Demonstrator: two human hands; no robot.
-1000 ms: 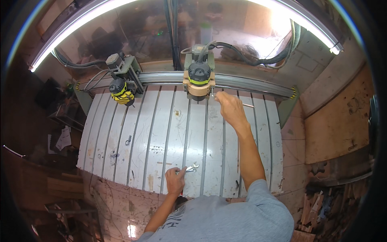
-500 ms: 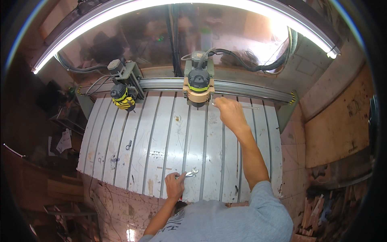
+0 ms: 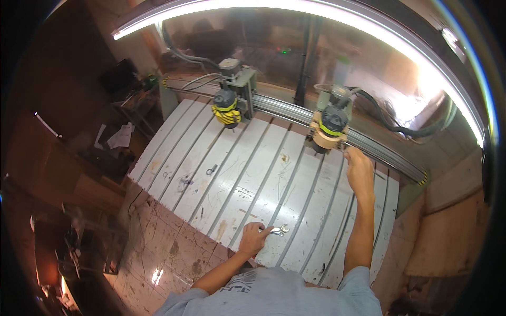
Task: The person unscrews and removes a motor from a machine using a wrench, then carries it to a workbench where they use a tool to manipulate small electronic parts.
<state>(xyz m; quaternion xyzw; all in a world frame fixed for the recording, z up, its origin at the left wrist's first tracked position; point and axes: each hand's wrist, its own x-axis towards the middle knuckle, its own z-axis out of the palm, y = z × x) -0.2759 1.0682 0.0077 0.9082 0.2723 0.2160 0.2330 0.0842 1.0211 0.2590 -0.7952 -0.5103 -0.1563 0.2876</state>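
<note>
My left hand rests near the front edge of the slotted white table. Its fingers are closed on metal wrenches, whose open jaws stick out to the right. Farther off, my right arm reaches to the right-hand spindle motor, black with a bright yellow-green band. A pale wooden clamp encircles that motor. My right hand is closed at the clamp's right side around a thin L-shaped hex key, mostly hidden by the fingers.
A second spindle motor with a yellow-black cover hangs on the left of the metal gantry rail. A bright tube light arches above. Papers lie off to the left, and a wooden panel leans at the right.
The head view has turned, so the table and machine appear tilted and farther right. My right hand stays at the clamp with its wrist turned; the left keeps hold of the wrenches.
</note>
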